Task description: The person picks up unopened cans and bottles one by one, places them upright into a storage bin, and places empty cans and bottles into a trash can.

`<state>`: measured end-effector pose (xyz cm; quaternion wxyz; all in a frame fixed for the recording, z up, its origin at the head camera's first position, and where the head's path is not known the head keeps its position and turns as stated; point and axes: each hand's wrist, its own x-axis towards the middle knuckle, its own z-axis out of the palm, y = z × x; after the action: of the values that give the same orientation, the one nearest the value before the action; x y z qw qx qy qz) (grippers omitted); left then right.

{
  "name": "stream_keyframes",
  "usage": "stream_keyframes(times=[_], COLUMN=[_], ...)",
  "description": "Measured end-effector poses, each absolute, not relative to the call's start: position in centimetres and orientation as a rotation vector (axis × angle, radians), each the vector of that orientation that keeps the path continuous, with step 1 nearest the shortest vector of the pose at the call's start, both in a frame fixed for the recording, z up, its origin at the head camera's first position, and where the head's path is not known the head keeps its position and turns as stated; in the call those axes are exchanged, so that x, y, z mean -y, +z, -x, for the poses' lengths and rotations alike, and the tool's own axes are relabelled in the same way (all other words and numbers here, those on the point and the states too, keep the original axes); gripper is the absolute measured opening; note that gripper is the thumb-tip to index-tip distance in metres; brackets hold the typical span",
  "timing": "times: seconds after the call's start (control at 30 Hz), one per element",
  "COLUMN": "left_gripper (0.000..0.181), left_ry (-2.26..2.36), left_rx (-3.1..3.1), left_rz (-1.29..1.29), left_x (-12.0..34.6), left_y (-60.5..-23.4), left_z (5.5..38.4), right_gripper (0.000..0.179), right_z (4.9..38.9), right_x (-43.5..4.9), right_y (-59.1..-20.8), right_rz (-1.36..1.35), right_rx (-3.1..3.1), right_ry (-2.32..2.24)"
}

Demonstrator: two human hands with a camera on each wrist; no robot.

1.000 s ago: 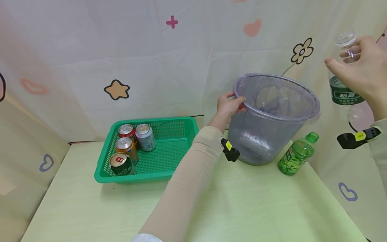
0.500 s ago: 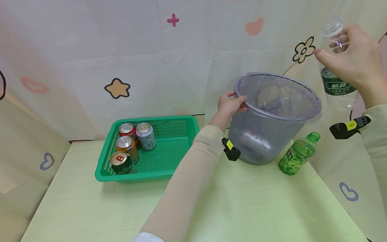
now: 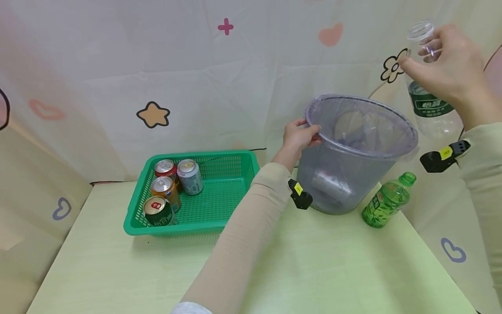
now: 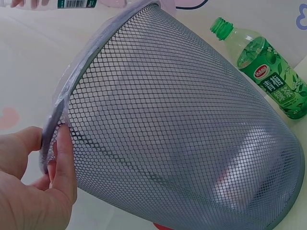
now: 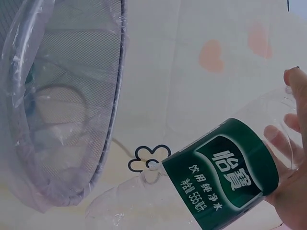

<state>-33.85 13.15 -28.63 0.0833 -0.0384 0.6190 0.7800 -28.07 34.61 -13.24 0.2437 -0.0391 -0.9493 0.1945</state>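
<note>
My left hand (image 3: 296,137) grips the rim of a grey mesh wastebasket (image 3: 333,179), thumb on one side and fingers on the other. A clear plastic liner (image 5: 62,143) is folded over that rim. In my right hand (image 3: 456,69) is a clear plastic water bottle (image 5: 220,172) with a green label, held by its upper part, base down and tilted. It hangs to the right of the wastebasket, higher than the rim in the head view. Below it, a green tea bottle (image 3: 386,203) stands uncapped beside the wastebasket. Something pale and shiny shows through the mesh low inside.
A green plastic basket (image 3: 219,226) sits on the left of the pale table (image 3: 117,274). Inside it, several drink cans (image 3: 164,189) are grouped at the left end. A printed curtain (image 3: 219,87) hangs close behind everything.
My right hand has carried the water bottle left and slightly up, closer to the wastebasket. My left hand keeps its grip on the rim, and the wastebasket stays in place.
</note>
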Motion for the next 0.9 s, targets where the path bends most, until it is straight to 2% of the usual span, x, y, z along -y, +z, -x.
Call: stream_keyframes(times=[0.23, 0.9], left_gripper=[0.042, 0.039], left_ry=[2.342, 2.346], left_rx=[-1.837, -1.836], left_rz=[0.115, 0.104], left_x=[-13.1, -13.0], left_y=[-28.7, -28.9], left_z=[33.8, 33.9], right_gripper=[0.043, 0.043], right_z=[28.7, 31.1], right_x=[-34.3, -33.7], right_y=[-13.3, -14.8], right_rz=[0.067, -0.057], right_rx=[2.578, 2.579], right_ry=[0.579, 0.677])
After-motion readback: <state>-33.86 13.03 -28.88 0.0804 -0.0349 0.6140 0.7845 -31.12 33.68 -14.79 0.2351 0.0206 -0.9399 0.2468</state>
